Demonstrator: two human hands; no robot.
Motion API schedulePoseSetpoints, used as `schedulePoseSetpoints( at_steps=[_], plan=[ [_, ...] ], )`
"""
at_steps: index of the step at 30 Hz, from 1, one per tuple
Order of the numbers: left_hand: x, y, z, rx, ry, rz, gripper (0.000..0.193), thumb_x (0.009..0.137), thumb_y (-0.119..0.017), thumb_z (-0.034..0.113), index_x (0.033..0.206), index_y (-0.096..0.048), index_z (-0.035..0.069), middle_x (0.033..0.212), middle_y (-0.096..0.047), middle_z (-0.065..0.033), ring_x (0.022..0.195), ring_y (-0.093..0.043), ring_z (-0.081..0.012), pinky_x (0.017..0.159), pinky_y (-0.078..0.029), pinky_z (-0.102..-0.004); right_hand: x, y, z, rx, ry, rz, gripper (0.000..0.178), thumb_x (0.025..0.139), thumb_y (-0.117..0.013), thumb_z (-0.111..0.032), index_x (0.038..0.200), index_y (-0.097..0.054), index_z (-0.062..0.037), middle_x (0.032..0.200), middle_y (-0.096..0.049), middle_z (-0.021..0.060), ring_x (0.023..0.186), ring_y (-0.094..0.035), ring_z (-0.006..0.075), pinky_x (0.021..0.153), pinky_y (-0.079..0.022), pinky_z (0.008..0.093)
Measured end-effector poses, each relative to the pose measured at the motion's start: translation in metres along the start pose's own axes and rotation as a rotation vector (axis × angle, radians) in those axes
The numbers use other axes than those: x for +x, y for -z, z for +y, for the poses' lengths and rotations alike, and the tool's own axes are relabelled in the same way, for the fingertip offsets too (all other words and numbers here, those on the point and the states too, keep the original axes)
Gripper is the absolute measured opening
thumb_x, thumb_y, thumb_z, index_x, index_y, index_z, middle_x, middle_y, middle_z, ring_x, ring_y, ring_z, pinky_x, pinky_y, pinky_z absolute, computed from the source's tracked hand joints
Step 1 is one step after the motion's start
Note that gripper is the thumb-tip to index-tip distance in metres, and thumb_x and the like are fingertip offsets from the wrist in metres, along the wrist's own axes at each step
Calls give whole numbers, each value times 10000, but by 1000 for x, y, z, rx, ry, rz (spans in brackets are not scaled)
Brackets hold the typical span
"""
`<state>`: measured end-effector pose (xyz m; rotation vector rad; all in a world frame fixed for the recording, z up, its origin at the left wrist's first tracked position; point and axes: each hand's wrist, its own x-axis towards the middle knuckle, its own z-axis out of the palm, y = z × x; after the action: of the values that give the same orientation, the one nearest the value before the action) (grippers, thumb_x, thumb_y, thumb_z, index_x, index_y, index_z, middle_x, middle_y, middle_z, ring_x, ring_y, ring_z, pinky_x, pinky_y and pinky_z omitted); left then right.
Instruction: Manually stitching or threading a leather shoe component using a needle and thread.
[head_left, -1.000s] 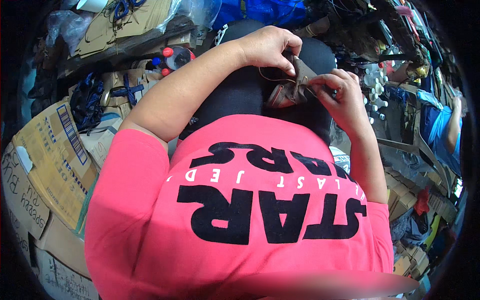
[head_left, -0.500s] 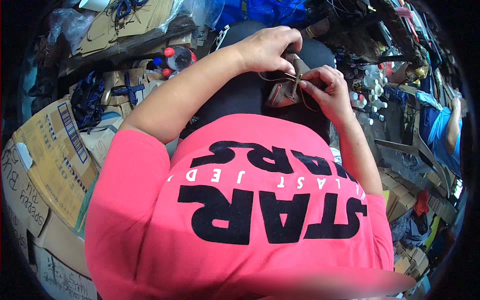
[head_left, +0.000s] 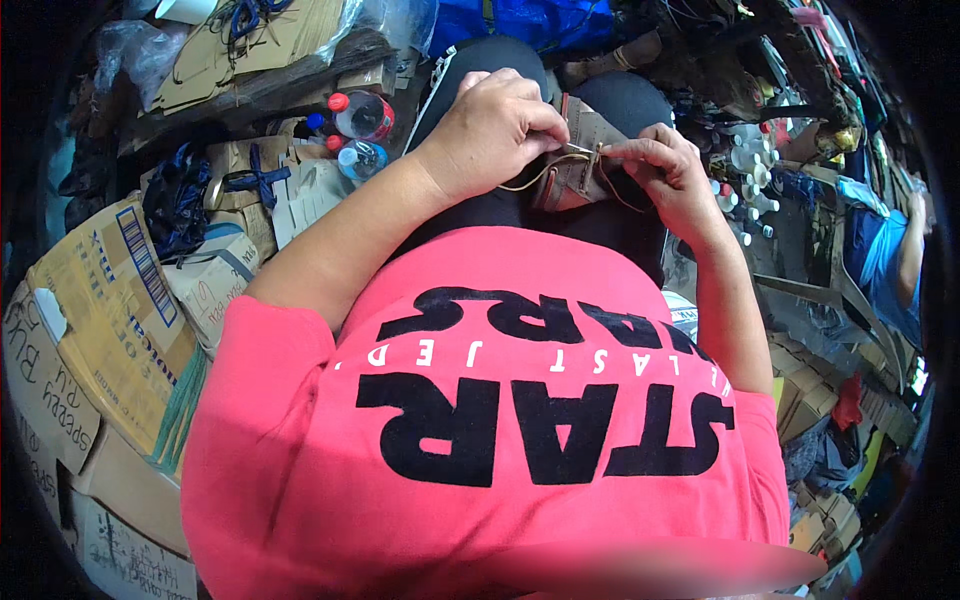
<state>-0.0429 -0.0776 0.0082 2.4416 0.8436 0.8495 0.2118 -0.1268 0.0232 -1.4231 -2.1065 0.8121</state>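
Note:
On my dark-clothed lap lies a small brown leather piece (head_left: 597,130), shaped like a shoe upper, with a thin brown lace (head_left: 541,180) looping out on both sides. My left hand (head_left: 497,128) is closed at its left, thumb and fingers pinching a thin pale needle-like tool (head_left: 578,149) that points across the leather. From the right, my right hand (head_left: 668,172) pinches the lace close to the tool's tip, thumb and forefinger together. What lies inside the left palm is hidden.
Left of my legs stand plastic bottles (head_left: 362,116). Stacked cardboard boxes (head_left: 110,310) fill the left side. A pile of white bottles (head_left: 752,165) lies to the right. At the far right edge sits another person in blue (head_left: 885,250).
My left hand has come nearer my body and a little left, uncovering more of the leather. My right hand has shifted slightly right, its fingers straighter.

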Motion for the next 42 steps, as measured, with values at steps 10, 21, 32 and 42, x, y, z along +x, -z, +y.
schedulePoseSetpoints(
  at_steps=[10, 21, 32, 42],
  plan=[
    [3, 0, 3, -11, -4, -17, 109, 721, -748, 136, 824, -727, 165, 723, -511, -4, 767, -522, -203, 716, -393, -348, 1, 1, 1, 53, -29, -20, 285, 751, -661, 20, 962, -739, -155, 740, -556, 44, 720, -548, 194, 662, -445, 308],
    [8, 1, -17, -94, -90, -88, 221, 708, -723, 55, 878, -753, 194, 748, -546, 4, 797, -539, -204, 751, -401, -335, 1, -4, 11, 147, -64, -13, 265, 746, -706, -28, 964, -755, -170, 706, -569, 19, 717, -528, 162, 679, -418, 284],
    [11, -11, -18, -131, 7, -131, 133, 705, -748, 139, 827, -735, 189, 754, -619, 30, 812, -568, -165, 797, -370, -339, 4, -16, 13, -14, -5, 52, 223, 752, -738, -111, 948, -756, -214, 707, -599, -22, 735, -530, 156, 720, -391, 301],
    [13, -21, -6, -104, 120, -36, 154, 690, -754, 161, 819, -670, 156, 776, -631, 33, 831, -581, -180, 843, -354, -358, 11, -35, 6, 450, -336, 195, 175, 754, -789, -133, 909, -740, -69, 767, -701, 28, 687, -604, 61, 668, -490, 220]
  ],
)
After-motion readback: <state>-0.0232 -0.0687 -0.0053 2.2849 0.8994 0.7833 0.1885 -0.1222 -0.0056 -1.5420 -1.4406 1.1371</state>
